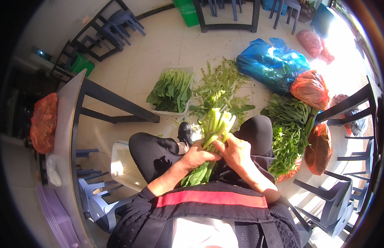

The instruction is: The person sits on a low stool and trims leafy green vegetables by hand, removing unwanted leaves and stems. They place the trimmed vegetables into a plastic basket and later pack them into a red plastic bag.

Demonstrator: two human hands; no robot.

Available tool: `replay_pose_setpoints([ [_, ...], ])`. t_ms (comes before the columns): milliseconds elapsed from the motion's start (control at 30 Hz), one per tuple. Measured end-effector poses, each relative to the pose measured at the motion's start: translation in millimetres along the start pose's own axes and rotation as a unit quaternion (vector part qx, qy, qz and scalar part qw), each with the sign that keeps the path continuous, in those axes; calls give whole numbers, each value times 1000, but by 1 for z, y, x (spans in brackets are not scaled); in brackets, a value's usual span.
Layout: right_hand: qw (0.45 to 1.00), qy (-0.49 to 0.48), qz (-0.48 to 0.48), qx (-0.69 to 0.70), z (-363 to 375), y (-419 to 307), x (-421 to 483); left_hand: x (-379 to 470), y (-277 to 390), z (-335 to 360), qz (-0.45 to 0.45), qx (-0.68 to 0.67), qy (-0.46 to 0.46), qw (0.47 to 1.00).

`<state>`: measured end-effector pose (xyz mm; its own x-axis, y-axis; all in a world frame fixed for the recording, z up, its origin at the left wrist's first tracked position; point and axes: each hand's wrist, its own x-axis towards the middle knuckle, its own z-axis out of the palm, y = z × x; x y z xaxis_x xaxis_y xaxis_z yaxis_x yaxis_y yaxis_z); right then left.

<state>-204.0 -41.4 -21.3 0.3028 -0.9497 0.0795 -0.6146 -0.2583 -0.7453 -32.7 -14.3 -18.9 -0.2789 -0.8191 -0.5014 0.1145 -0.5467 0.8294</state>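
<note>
My left hand [198, 155] is closed around the stems of a bunch of leafy greens [216, 125], whose thick pale cut ends point away from me and whose leaves hang over my lap. My right hand [237, 150] grips the same stems from the right, its thumb on a bent stalk. Beyond my knees, a translucent plastic basket [152, 108] holds leafy greens laid in a row. Right of it lies a loose heap of trimmed stems and leaves [224, 79] on the floor.
Blue [272, 63] and red plastic bags [310, 90] lie at the right, beside bundled greens [288, 133]. A cream perforated basket [127, 166] stands by my left knee. Tables flank me, the left one [66, 124] bearing a red bag [44, 123]. Plastic stools [102, 210] stand nearby.
</note>
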Motion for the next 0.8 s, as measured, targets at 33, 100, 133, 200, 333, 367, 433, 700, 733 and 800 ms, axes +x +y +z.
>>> replay_pose_setpoints([
  [33, 1000, -13, 4, 6, -3, 2, 2, 1, -1, -1, 28, -2, 2, 1000],
  [100, 992, -97, 39, 73, -14, 8, 11, 4, -5, -3, 103, 5, 21, 994],
  [133, 986, -101, 40, 123, -25, 14, 13, 7, -6, -5, 147, -23, 27, 988],
  [200, 962, -104, 121, 224, -42, 23, 19, 12, -9, -10, 202, 155, 159, 954],
  [333, 970, 33, 173, 166, -46, 19, 22, 20, -17, -19, 287, 434, 310, 796],
  [367, 980, 39, 131, 144, -42, 15, 21, 22, -19, -19, 285, 445, 311, 790],
  [433, 994, 103, 23, 9, -35, 6, 21, 23, -22, -17, 287, 471, 325, 768],
  [700, 989, 122, 27, -78, -25, 0, 26, 21, -24, -7, 320, 457, 326, 763],
  [733, 986, 145, 21, -83, -24, 0, 26, 21, -24, -7, 317, 462, 323, 763],
  [800, 984, 151, 25, -95, -21, 2, 27, 21, -24, -6, 329, 461, 323, 758],
])
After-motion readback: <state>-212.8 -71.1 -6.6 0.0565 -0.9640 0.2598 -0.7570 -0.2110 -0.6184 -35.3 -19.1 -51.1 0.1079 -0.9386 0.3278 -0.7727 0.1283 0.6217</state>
